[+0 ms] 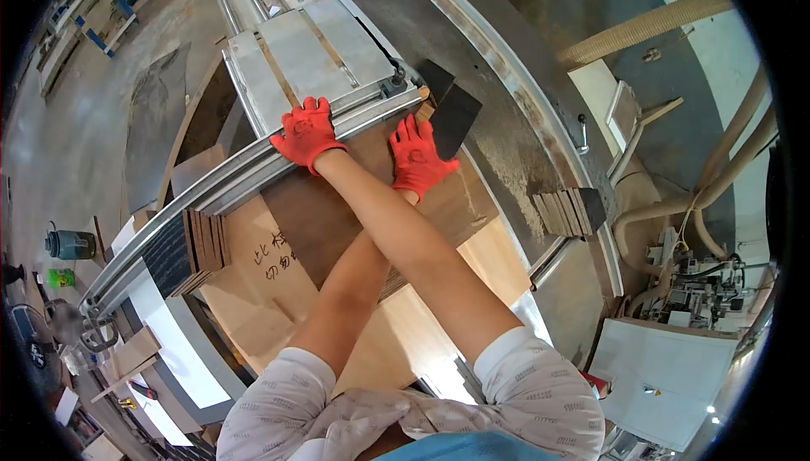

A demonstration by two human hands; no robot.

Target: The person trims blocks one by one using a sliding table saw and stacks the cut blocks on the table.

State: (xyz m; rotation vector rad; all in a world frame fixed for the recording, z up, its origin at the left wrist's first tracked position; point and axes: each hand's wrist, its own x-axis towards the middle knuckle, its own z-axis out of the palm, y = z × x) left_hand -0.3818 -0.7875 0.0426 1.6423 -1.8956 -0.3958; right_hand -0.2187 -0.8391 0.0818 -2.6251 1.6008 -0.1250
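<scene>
My forearms are crossed, and both hands wear red gloves. My left hand (419,157), on the right side, lies with fingers spread on a brown board (337,199), close to its far end. Beside its fingertips are a dark flat piece (456,121) and a second dark piece partly behind it. My right hand (308,134), on the left side, has its fingers bent over the metal fence rail (240,176); its palm is partly hidden. The brown board lies along the fence, over a lighter board (253,242) with handwriting.
A stack of cut strips (205,242) stands at the fence's left; another stack (565,212) sits on the saw table at right. A long guide rail (523,90) runs along the right. A dark bottle (71,244) stands at far left, ribbed hoses (645,29) at right.
</scene>
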